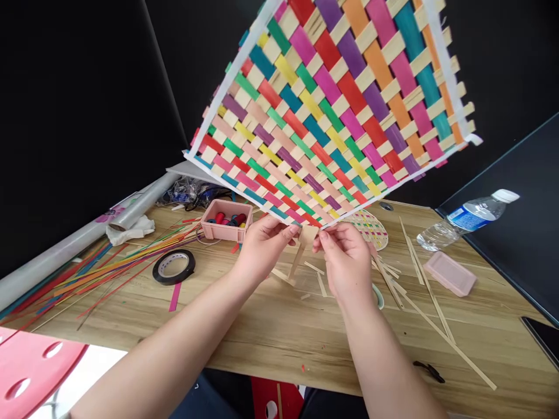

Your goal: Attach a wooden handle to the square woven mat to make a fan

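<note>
- Woven panel point(325, 125) lifted above the worktop point(271, 349), rising up and away from both hands, one corner pointing down between them.
- Left hand point(267, 247) and right hand point(347, 259) pinch either side of that corner, about equally near.
- Flat tan strip point(308, 235) at the corner; its attachment is unclear.
- Panel's top is cut off; curled fingers hide their grip.

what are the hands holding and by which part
The woven panel, by its bottom corner, the left hand and right hand gripping either side of it.
</note>
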Motion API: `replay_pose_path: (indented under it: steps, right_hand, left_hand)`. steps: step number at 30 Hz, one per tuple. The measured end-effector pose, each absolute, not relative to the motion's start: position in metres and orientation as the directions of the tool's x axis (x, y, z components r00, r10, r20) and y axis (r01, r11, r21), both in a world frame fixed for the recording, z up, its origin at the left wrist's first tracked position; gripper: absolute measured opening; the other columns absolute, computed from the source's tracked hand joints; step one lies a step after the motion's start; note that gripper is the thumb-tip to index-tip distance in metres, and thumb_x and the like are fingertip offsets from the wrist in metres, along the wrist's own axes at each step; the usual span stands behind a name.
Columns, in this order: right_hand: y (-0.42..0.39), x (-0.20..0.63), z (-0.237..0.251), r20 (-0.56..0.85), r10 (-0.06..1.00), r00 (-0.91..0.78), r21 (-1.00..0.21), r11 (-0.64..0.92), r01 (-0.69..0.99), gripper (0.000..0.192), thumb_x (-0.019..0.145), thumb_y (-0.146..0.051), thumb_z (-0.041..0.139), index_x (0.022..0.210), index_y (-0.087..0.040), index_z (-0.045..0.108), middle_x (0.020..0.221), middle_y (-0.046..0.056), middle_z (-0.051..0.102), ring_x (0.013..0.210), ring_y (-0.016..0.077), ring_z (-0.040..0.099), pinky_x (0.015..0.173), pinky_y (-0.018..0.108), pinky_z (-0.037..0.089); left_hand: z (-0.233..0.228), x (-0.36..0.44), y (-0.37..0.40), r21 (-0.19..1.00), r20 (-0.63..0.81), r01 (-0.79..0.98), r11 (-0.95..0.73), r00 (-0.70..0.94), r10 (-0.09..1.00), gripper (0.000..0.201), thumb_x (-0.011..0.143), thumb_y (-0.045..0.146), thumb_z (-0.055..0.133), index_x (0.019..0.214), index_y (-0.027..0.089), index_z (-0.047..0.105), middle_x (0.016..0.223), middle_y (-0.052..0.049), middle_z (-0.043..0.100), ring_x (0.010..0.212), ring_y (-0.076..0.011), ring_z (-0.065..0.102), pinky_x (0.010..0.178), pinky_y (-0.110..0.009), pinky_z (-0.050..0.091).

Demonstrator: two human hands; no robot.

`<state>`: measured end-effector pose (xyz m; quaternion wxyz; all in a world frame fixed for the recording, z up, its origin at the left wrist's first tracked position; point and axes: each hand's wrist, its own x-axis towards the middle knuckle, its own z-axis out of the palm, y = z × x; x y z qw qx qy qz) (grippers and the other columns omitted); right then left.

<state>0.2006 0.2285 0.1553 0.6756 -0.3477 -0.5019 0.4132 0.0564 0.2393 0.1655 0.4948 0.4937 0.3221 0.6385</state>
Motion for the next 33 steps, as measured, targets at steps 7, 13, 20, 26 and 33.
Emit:
replay_pose_path:
  steps: [7,13,20,26,33]
  right_hand:
    - [0.241,0.202,0.148,0.309,0.941,0.138,-0.921,0.333,-0.201,0.02,0.075,-0.033,0.077,0.079,-0.019,0.062,0.068,-0.003,0.063,0.06,0.0105,0.059,0.061,0.025,0.051]
    - [0.245,0.203,0.146,0.291,0.942,0.165,-0.925,0.321,-0.205,0.025,0.073,-0.038,0.077,0.076,-0.02,0.06,0.064,-0.004,0.062,0.059,0.0112,0.059,0.06,0.026,0.049]
    - [0.245,0.203,0.143,0.356,0.922,0.151,-0.914,0.377,-0.146,0.019,0.079,-0.034,0.073,0.076,-0.019,0.061,0.061,-0.003,0.063,0.058,0.0116,0.058,0.062,0.026,0.047]
    - [0.246,0.202,0.141,0.394,0.901,0.179,-0.908,0.412,-0.073,0.018,0.079,-0.035,0.072,0.075,-0.019,0.063,0.061,-0.002,0.063,0.057,0.0124,0.058,0.06,0.027,0.048]
    - [0.245,0.202,0.141,0.387,0.903,0.185,-0.913,0.404,-0.062,0.021,0.079,-0.038,0.071,0.074,-0.019,0.063,0.06,-0.002,0.062,0.056,0.0123,0.056,0.058,0.026,0.047]
  left_hand:
    - [0.154,0.057,0.252,0.908,0.266,-0.34,-0.246,0.012,0.964,0.027,0.066,0.037,0.08,0.079,0.016,0.068,0.071,0.0,0.065,0.068,-0.0127,0.059,0.068,-0.026,0.051]
    - [0.144,0.058,0.256,0.928,0.308,-0.222,-0.299,0.005,0.951,0.024,0.069,0.036,0.078,0.077,0.016,0.066,0.071,0.0,0.067,0.069,-0.0142,0.062,0.068,-0.026,0.05]
    - [0.142,0.056,0.257,0.949,0.282,-0.14,-0.282,-0.025,0.959,0.024,0.074,0.039,0.073,0.072,0.016,0.068,0.067,-0.002,0.068,0.066,-0.0143,0.062,0.065,-0.026,0.048]
    - [0.146,0.057,0.257,0.954,0.271,-0.119,-0.274,-0.042,0.962,0.023,0.072,0.037,0.074,0.068,0.016,0.068,0.067,-0.002,0.069,0.065,-0.0143,0.062,0.063,-0.025,0.048]
    - [0.146,0.059,0.257,0.95,0.258,-0.163,-0.265,-0.066,0.964,0.023,0.069,0.037,0.076,0.065,0.015,0.068,0.063,-0.002,0.067,0.062,-0.0134,0.06,0.06,-0.024,0.046]
